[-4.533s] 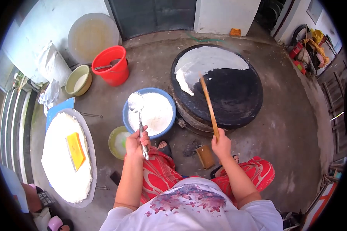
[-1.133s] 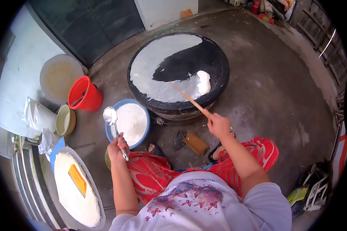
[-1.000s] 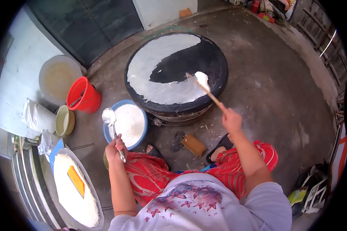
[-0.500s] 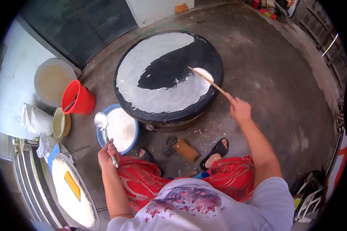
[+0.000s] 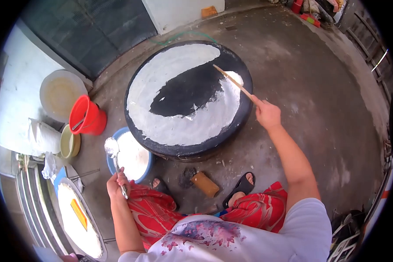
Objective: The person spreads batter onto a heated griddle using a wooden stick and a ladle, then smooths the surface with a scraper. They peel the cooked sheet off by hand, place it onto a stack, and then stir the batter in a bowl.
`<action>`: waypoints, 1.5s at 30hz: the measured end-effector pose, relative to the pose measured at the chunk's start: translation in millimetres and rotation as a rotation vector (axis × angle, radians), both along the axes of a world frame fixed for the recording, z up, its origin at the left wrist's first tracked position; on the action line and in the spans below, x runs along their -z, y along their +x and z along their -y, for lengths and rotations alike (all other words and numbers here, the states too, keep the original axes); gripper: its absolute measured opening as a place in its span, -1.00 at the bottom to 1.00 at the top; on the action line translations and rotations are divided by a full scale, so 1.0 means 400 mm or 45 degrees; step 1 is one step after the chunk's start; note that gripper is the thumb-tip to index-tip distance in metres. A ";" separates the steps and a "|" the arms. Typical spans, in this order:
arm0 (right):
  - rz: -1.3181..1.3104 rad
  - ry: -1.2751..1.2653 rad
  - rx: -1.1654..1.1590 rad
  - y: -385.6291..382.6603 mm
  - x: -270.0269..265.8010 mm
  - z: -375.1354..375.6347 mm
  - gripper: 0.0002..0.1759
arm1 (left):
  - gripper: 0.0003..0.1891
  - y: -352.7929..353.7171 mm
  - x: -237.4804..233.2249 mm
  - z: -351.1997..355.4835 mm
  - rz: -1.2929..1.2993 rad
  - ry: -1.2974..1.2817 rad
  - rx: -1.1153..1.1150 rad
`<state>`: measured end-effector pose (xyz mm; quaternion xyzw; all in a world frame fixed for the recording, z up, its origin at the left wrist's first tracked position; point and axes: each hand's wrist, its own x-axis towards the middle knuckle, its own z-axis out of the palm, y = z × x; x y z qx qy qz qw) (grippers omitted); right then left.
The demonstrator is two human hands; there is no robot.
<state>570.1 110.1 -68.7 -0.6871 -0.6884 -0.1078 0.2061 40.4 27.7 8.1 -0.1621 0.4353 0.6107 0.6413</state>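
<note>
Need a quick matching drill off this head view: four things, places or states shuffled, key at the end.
Things
1. ladle
2. wooden stick
3. griddle
4. orange scraper

Places or states
A. black, partly coated with white batter
B. lying on the white pile at the picture's left
C. in the right hand
D. in the left hand

Pairs: 1-D, 2-C, 3-A, 4-B

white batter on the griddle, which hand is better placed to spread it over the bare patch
Right, likely: the right hand holds a wooden stick that reaches over the black griddle to the white batter. The left hand holds a metal ladle near the blue basin, farther from the bare patch.
</note>
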 end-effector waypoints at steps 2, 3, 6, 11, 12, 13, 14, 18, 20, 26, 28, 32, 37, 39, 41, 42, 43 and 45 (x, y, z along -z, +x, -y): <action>-0.510 -0.063 -0.013 -0.037 0.009 -0.009 -0.51 | -0.69 0.000 0.000 -0.008 0.042 -0.007 -0.003; -0.467 -0.046 -0.292 -0.035 -0.008 0.022 -0.53 | -0.69 -0.004 0.002 -0.010 0.089 -0.017 -0.010; -0.245 -0.172 -0.308 0.090 0.027 0.074 -0.53 | -0.69 0.006 -0.006 -0.013 0.048 -0.037 -0.012; 0.059 -0.037 -0.051 0.100 -0.007 -0.134 -0.55 | -0.69 0.036 -0.009 -0.032 -0.001 -0.051 -0.011; 0.055 -0.035 -0.051 0.073 -0.005 -0.158 -0.55 | -0.69 0.037 -0.005 -0.036 0.020 -0.065 -0.034; -0.175 -0.031 -0.038 0.046 0.004 -0.180 -0.54 | -0.68 0.034 -0.003 -0.038 0.041 -0.079 -0.056; -0.405 -0.026 -0.027 0.031 0.011 -0.197 -0.54 | -0.68 0.028 -0.002 -0.040 0.038 -0.076 -0.058; -0.239 -0.222 -0.339 0.123 -0.011 -0.090 -0.49 | -0.67 0.015 0.006 -0.030 0.033 -0.063 -0.031; -0.093 -0.192 -0.170 0.199 0.015 -0.118 -0.45 | -0.68 0.020 0.000 -0.029 0.008 -0.062 -0.004; 0.091 -0.294 0.182 0.040 0.022 -0.414 -0.53 | -0.67 0.032 0.008 -0.050 0.055 -0.059 -0.001; -0.001 -0.403 0.154 -0.017 -0.007 -0.442 -0.54 | -0.68 0.048 0.005 -0.056 0.051 -0.078 -0.007; -0.454 -0.355 0.314 -0.014 -0.044 -0.347 -0.59 | -0.68 0.046 -0.006 -0.050 0.059 -0.083 0.012; -1.062 -0.597 0.200 -0.019 -0.030 -0.210 -0.65 | -0.68 0.027 0.004 -0.038 0.099 -0.019 0.016; -1.043 -0.274 0.398 -0.004 0.033 -0.215 -0.70 | -0.68 0.027 0.000 -0.039 0.108 -0.002 0.030; -0.958 -0.250 0.291 -0.046 0.083 -0.215 -0.70 | -0.68 0.026 0.001 -0.028 0.125 0.012 0.041; -0.885 -0.231 0.184 -0.072 0.092 -0.220 -0.69 | -0.68 0.022 0.001 -0.027 0.154 0.025 0.050; -0.972 -0.311 0.198 -0.088 0.094 -0.227 -0.70 | -0.68 0.018 0.002 -0.020 0.183 0.035 0.058; -1.017 -0.253 0.243 -0.084 0.087 -0.231 -0.69 | -0.68 0.010 -0.004 -0.010 0.171 0.044 0.062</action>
